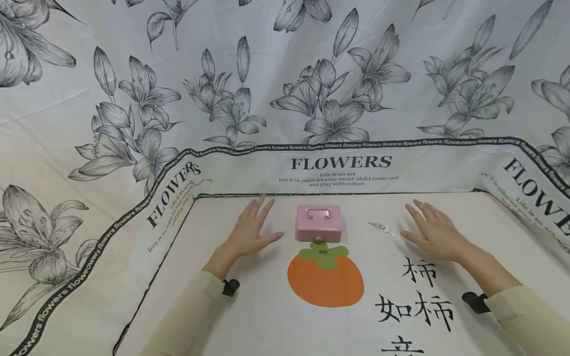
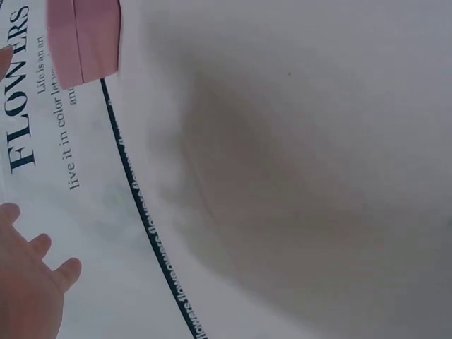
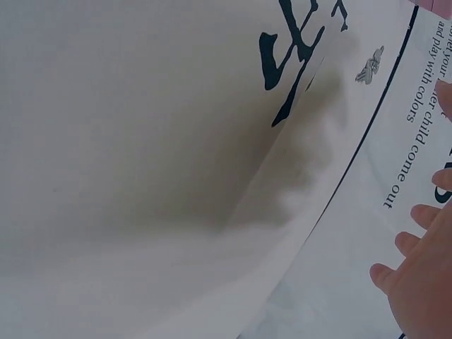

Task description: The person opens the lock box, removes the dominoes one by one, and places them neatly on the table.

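A pink metal cash box (image 1: 319, 227) with a wire handle on its lid and a silvery lock at its front stands on the table; its lid is down. Left of it, my left hand (image 1: 251, 232) hovers with fingers spread, touching nothing. A small, thin silvery item (image 1: 381, 228) lies right of the box, too small to tell its kind; it also shows in the right wrist view as a crinkled silvery piece (image 3: 369, 66). My right hand (image 1: 434, 235) hovers just right of that item, fingers extended and holding nothing. Part of the pink box (image 2: 85, 39) appears in the left wrist view.
The pale table cover (image 1: 249, 316) bears a printed orange persimmon (image 1: 325, 282) and black characters (image 1: 416, 311). A white floral curtain (image 1: 249, 113) with "FLOWERS" lettering surrounds the back and sides. Dark wrist straps (image 1: 230, 287) sit at both sleeve ends.
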`<state>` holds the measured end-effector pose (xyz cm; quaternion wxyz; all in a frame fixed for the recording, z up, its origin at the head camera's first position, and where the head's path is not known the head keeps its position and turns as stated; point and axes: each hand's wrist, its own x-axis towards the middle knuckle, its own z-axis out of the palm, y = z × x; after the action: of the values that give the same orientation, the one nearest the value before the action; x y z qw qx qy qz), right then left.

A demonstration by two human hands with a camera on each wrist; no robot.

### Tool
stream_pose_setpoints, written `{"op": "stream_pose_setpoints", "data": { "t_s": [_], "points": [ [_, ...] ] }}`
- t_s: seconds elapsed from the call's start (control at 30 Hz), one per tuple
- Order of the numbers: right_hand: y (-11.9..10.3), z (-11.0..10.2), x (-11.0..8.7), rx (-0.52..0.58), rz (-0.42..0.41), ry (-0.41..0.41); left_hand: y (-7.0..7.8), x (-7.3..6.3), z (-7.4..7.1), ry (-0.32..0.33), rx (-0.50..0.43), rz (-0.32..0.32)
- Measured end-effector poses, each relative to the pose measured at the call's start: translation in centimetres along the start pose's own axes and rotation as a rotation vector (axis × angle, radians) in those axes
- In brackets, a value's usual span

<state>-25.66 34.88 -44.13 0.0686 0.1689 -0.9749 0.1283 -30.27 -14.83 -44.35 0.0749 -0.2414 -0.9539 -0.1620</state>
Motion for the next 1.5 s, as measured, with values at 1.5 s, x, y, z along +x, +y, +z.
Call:
{"op": "stream_pose_setpoints", "data": {
  "t_s": [1.5],
  "points": [
    [-1.8,1.4,1.5,0.341,0.127,-0.056,1.6,1.7,3.3,-0.06,-0.403,-0.042]
  ]
}}
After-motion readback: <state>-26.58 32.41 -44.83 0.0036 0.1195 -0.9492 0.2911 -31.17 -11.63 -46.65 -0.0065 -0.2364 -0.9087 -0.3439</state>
